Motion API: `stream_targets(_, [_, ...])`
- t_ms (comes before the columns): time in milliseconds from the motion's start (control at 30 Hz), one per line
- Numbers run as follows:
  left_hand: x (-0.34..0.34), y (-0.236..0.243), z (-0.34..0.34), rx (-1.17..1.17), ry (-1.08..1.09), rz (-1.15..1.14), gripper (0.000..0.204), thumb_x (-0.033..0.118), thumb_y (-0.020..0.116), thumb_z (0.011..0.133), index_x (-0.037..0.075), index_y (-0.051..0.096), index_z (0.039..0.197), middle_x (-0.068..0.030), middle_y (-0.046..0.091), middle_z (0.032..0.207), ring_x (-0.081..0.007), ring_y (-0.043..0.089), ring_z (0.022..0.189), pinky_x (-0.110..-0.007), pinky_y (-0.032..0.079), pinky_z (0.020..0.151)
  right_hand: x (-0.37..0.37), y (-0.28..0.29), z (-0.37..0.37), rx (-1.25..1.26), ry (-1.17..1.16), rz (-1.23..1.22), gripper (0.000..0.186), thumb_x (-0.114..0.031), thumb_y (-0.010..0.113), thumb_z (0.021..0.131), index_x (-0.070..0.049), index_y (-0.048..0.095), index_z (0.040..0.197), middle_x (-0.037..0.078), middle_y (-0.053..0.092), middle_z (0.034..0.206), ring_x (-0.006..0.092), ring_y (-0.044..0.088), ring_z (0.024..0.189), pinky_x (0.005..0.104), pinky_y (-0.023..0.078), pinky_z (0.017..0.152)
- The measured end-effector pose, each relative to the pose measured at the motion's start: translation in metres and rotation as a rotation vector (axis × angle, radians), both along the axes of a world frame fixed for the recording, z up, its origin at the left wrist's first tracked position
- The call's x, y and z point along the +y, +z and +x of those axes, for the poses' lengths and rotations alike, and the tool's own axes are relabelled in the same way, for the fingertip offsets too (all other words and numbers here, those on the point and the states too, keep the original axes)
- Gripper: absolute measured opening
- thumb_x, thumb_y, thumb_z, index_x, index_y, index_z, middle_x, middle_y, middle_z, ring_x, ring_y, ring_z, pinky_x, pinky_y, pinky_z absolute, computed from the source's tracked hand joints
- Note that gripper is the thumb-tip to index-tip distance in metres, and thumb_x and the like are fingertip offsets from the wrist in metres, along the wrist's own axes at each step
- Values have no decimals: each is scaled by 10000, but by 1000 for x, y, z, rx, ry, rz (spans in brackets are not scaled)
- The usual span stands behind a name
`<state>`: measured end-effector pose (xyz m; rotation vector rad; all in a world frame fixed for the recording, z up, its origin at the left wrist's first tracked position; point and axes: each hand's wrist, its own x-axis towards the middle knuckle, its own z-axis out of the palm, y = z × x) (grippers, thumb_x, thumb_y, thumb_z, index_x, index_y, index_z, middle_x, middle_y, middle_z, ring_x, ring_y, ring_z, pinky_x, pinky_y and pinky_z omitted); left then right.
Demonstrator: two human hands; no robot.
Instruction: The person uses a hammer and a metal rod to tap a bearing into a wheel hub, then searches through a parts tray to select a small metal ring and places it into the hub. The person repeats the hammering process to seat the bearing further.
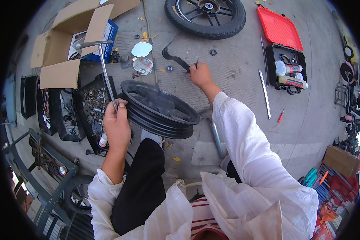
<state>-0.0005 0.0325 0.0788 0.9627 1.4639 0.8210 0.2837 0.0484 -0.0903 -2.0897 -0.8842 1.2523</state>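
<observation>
My left hand (118, 124) is closed round the shaft of a metal T-handle wrench (104, 70), whose crossbar points up and away. Right beside that hand, a bare black wheel rim (158, 127) with no tire stands tilted in front of my left leg; whether the fingers also touch it I cannot tell. Farther out to the right, my right hand (202, 75) is closed on a curved black rubber strip (176, 58). The strip's free end curls up toward the far side, above the concrete.
A wheel with its tire (238, 28) lies at the far side. At right are an open black toolbox (294, 90) with a red lid, a flat metal bar (264, 96) and a red screwdriver (281, 116). Cardboard box (60, 74) and parts tray (82, 104) stand left.
</observation>
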Motion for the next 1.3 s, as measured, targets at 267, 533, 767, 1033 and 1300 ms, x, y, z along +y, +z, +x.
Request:
stream_targets(267, [6, -3, 12, -13, -22, 33, 111, 141, 490, 995, 62, 563, 970, 89, 388, 651, 11, 288, 505, -194, 211, 445, -67, -20, 7, 649, -574, -85, 370, -264, 482, 999, 83, 611, 994, 172, 664, 850, 238, 660, 747, 356, 583, 669])
stream_targets(533, [3, -6, 30, 7, -89, 77, 130, 153, 502, 988, 41, 559, 957, 85, 387, 649, 0, 309, 529, -202, 232, 471, -98, 129, -6, 407, 15, 528, 602, -521, 541, 915, 34, 575, 1147, 136, 629, 1022, 227, 588, 957, 355, 473, 862])
stream_targets(767, [1, -3, 55, -113, -151, 66, 258, 246, 515, 1006, 23, 596, 1105, 90, 367, 655, 1, 314, 524, -198, 244, 464, -128, 144, -28, -194, 182, 534, 711, 7, 720, 676, -46, 439, 1328, 164, 522, 1213, 357, 518, 1104, 377, 407, 982])
stream_targets(1033, [-12, -17, 33, -126, -181, -2, 317, 249, 449, 1033, 7, 590, 1180, 94, 329, 628, 7, 273, 491, -192, 221, 444, -87, 96, 67, 12, 78, 415, 422, -149, 697, 860, -13, 551, 1232, 19, 584, 950, 146, 559, 888, 263, 449, 830])
stream_targets(1300, [-15, -26, 23, -57, -273, -25, 309, 265, 455, 1031, 24, 614, 1141, 96, 317, 576, 1, 268, 489, -199, 215, 448, -72, 52, 95, 374, -105, 184, 409, -180, 702, 850, -44, 606, 1224, -47, 515, 781, 65, 433, 671, 221, 369, 608])
